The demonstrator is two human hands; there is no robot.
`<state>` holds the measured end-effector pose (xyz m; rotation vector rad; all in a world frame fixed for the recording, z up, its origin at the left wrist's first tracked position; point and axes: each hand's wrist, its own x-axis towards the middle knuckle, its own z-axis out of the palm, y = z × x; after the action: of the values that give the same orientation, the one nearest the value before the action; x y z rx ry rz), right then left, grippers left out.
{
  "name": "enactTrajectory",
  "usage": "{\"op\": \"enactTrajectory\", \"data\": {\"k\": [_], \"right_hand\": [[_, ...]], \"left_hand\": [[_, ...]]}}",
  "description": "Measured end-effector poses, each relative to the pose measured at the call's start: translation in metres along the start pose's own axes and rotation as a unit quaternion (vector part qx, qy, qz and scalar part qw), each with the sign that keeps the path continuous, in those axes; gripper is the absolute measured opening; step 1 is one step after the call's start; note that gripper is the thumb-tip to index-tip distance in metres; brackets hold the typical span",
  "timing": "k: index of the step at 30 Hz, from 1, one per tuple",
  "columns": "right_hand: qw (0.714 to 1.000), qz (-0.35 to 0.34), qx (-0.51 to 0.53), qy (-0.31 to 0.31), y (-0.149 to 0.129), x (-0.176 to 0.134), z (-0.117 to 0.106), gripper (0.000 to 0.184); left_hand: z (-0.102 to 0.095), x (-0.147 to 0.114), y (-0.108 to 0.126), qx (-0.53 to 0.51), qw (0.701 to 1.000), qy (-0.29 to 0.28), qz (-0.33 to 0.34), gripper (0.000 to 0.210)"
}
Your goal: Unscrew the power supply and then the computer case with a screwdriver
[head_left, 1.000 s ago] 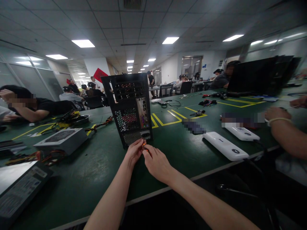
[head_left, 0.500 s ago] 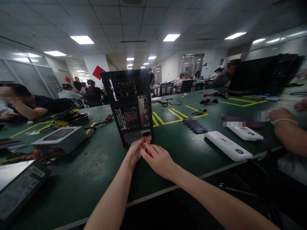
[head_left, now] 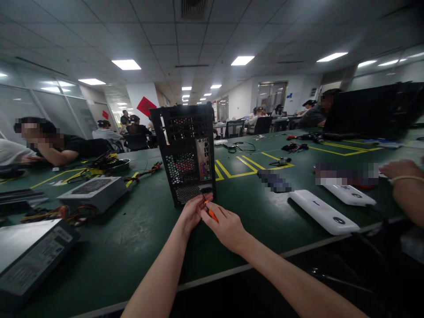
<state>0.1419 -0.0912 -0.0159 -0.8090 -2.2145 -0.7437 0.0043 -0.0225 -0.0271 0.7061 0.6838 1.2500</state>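
Observation:
A black computer case stands upright on the green table, its back panel with ports and mesh facing me. My right hand is closed around the orange handle of a screwdriver. The thin dark shaft points up and away toward the lower right part of the back panel. Close against that same spot is my left hand, its fingers curled beside the shaft near the tip. Whatever lies between the left fingers is too small to make out, and the tip's exact contact point is unclear.
Left on the table lie a grey power supply with cables and a second metal unit. Right are a dark blurred phone, white power banks and a black monitor. A co-worker's hand is at far right.
The camera view has tilted up and turned left, so everything sits lower and further right. Both hands stay at the case's lower back; more of the orange handle shows.

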Motion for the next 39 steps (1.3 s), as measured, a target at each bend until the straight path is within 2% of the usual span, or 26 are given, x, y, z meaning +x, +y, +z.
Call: {"op": "enactTrajectory", "data": {"k": [3,8,14,19,25,31,35,39], "right_hand": [[1.0,0.017,-0.003,-0.005,-0.0006,-0.0002,0.0009,0.025],[1.0,-0.02,-0.002,-0.012,-0.0029,0.0002,0.0016,0.026],[1.0,0.019,-0.004,-0.016,-0.0027,0.001,-0.0006,0.027],[0.999,-0.019,0.018,-0.023,-0.0051,0.002,-0.002,0.026],[1.0,0.001,0.012,-0.018,-0.0046,0.0009,-0.0004,0.028],[0.999,-0.02,0.019,-0.029,-0.0061,0.0011,-0.0003,0.028],[1.0,0.022,0.011,-0.009,-0.0043,-0.0005,0.0019,0.025],[0.999,0.035,0.026,-0.027,-0.0059,0.001,-0.0011,0.022]], "left_hand": [[0.0004,-0.0019,0.0009,-0.001,1.0,0.006,-0.008,0.017],[0.0001,-0.0003,0.0009,-0.008,1.0,0.02,-0.004,0.016],[0.002,-0.0028,0.0021,-0.005,1.0,0.001,-0.016,0.016],[0.0027,-0.0052,0.004,-0.001,1.0,0.022,-0.001,0.009],[0.0028,-0.0058,0.0041,0.013,1.0,0.018,-0.003,0.005],[0.0005,-0.0033,0.0035,0.01,0.999,0.038,-0.004,0.007],[-0.0007,-0.0028,0.0018,0.002,0.999,0.036,-0.012,0.009],[-0.0036,-0.0007,0.0004,-0.009,0.999,0.032,-0.001,0.008]]}}
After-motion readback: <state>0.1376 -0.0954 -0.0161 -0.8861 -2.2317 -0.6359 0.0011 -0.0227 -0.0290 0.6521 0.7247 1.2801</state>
